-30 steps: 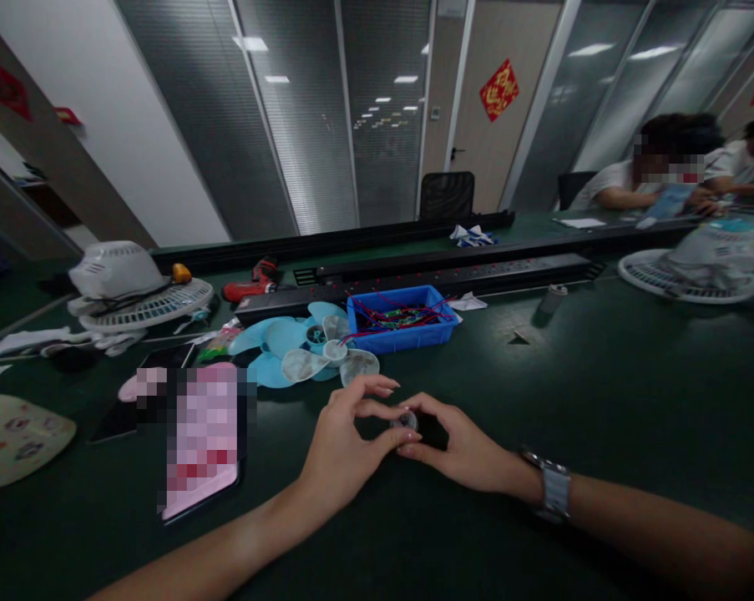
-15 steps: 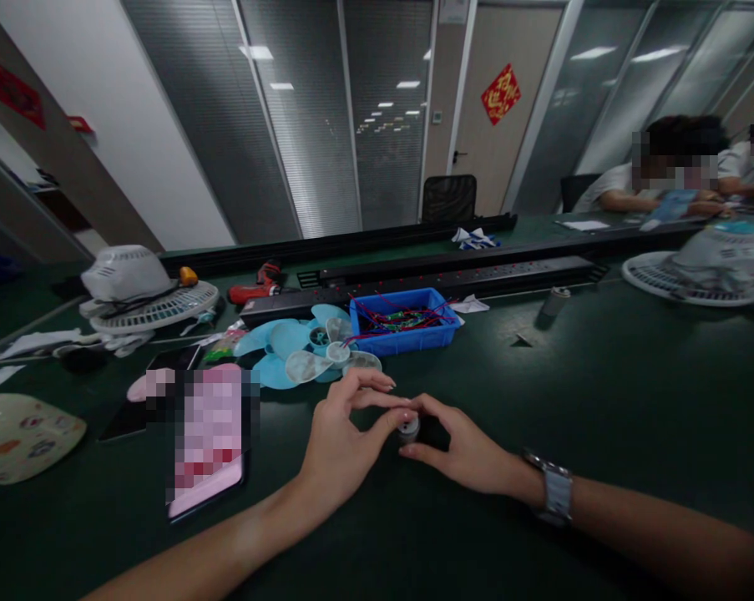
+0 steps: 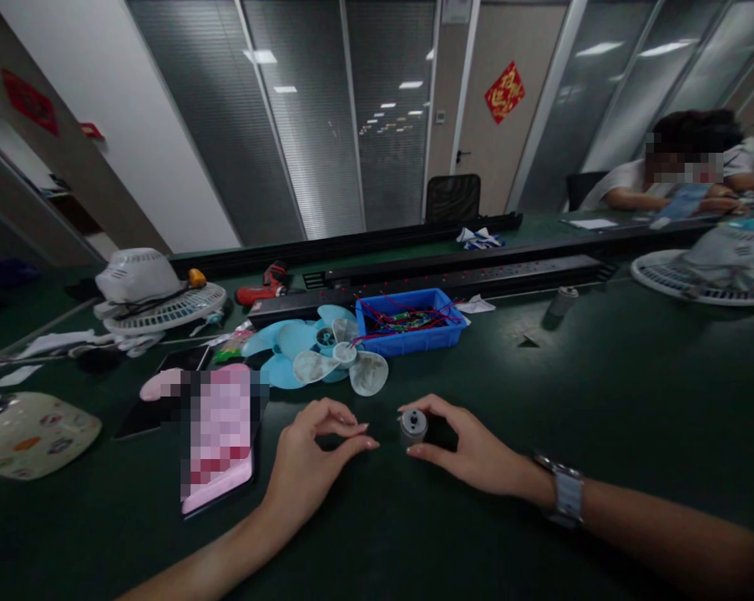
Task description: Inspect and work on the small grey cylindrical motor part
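Observation:
My right hand [image 3: 468,446] holds a small grey cylindrical motor [image 3: 413,427] by its sides, thumb in front and index finger behind. The motor stands upright on the dark green table, its round end with a dark centre facing up. Left of it, a short gap away, is my left hand [image 3: 317,451]. Its fingers are loosely curled, with the thumb and index tips close together but apart, and I see nothing between them. Beyond the hands lie blue fan blades [image 3: 282,346], a grey three-blade propeller [image 3: 344,354] and a blue bin [image 3: 414,340] of wired parts.
A second cylinder [image 3: 564,299] stands to the right, near a small dark triangular piece [image 3: 529,341]. At left are a phone [image 3: 220,492], a fan housing [image 3: 139,288] and a red drill [image 3: 260,294]. Long black rails [image 3: 470,271] cross behind. Another person [image 3: 633,188] sits far right.
My left hand has drawn back left, off the top of the motor, uncovering its upper end. My right hand stays around the motor. The view has shifted slightly.

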Demonstrator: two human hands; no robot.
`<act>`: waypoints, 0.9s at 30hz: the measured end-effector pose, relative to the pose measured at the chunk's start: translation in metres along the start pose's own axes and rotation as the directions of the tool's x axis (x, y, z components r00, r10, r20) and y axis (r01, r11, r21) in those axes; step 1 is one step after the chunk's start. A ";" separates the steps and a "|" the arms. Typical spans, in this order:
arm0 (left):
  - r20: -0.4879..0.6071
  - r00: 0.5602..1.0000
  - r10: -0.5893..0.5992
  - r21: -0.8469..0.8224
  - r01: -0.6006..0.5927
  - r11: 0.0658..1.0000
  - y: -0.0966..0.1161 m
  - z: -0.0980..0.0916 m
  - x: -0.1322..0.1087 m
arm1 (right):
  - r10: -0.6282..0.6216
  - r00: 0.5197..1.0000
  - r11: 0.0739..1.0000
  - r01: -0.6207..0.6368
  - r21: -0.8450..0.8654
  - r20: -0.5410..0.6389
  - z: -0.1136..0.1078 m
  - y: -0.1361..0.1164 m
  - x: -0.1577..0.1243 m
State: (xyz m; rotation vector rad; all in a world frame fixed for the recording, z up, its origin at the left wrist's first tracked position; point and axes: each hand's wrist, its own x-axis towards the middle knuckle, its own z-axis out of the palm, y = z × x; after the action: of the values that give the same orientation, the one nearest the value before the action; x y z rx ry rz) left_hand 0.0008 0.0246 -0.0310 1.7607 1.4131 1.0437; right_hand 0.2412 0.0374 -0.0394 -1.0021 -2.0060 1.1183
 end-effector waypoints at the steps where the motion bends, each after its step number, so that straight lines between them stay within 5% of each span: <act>1: -0.022 1.000 0.017 -0.058 -0.018 0.998 0.007 0.004 0.002 | -0.003 1.000 1.000 0.003 -0.001 0.004 0.000 0.000 0.000; 8: 0.030 0.997 0.065 -0.310 -0.053 0.949 0.043 0.036 0.016 | 0.003 1.000 1.000 -0.003 0.002 0.011 0.002 0.003 -0.001; 27: -0.005 0.982 0.190 -0.203 -0.187 0.961 0.032 0.044 0.006 | 0.014 1.000 0.999 -0.014 -0.032 0.018 0.003 0.005 0.000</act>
State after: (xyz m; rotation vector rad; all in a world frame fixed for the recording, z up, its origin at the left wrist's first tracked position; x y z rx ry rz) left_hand 0.0547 0.0236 -0.0237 1.7728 1.1029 1.2256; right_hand 0.2400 0.0378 -0.0452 -1.0273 -2.0402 1.1094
